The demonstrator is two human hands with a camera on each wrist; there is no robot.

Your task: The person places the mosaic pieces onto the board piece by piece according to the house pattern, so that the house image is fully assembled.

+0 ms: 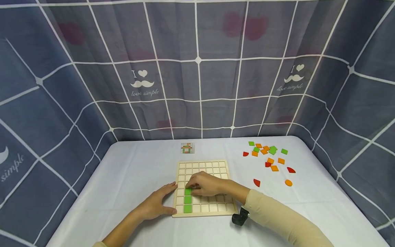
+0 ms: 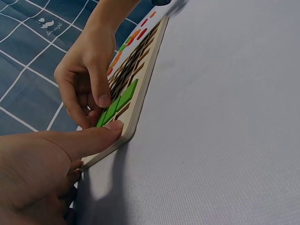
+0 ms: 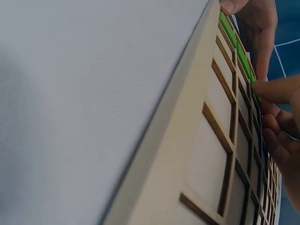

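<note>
A wooden grid board (image 1: 213,215) lies on the table, with green square tiles (image 1: 188,199) in a line in its second column from the left. My right hand (image 1: 205,184) reaches over the board and pinches the farthest green square tile (image 1: 188,191) of that line at its cell. In the left wrist view, the right thumb (image 2: 103,100) is at this tile's edge, the other fingertips beyond it. My left hand (image 1: 155,202) rests at the board's left side, fingers extended along the edge. Its straight thumb (image 2: 112,132) presses on the near left corner.
Loose orange and green tiles (image 1: 274,168), red quarter-round pieces (image 1: 256,182) and an orange disc (image 1: 288,183) are scattered on the right of the white table (image 1: 139,151). A small pattern card (image 1: 187,148) lies behind the board. Checked curtains (image 1: 216,79) enclose the back and sides.
</note>
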